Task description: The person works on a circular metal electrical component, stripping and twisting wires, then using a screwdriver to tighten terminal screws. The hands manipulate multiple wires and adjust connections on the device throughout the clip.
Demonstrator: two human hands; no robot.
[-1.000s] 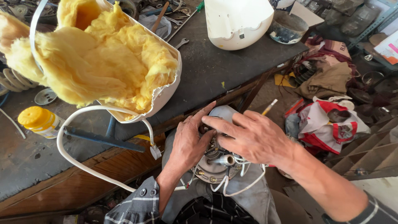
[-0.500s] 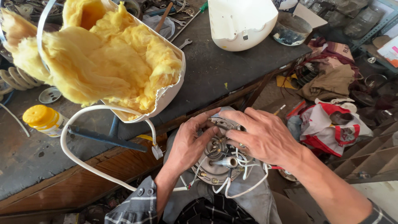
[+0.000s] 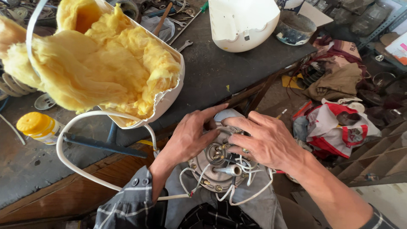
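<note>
My left hand [image 3: 188,138] and right hand [image 3: 265,140] had covered the round metal part [image 3: 216,167] on my lap a second earlier. I spread them apart toward its far edge, so its centre fittings and white wires [image 3: 237,193] came into view.

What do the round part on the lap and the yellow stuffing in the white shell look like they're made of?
Round part: looks like dull grey metal, with brass-coloured terminals and white-sheathed wires; both hands, left hand and right hand, rest on it. Yellow stuffing: fluffy, fibrous, probably glass-wool insulation. White shell: smooth, likely plastic.
</note>
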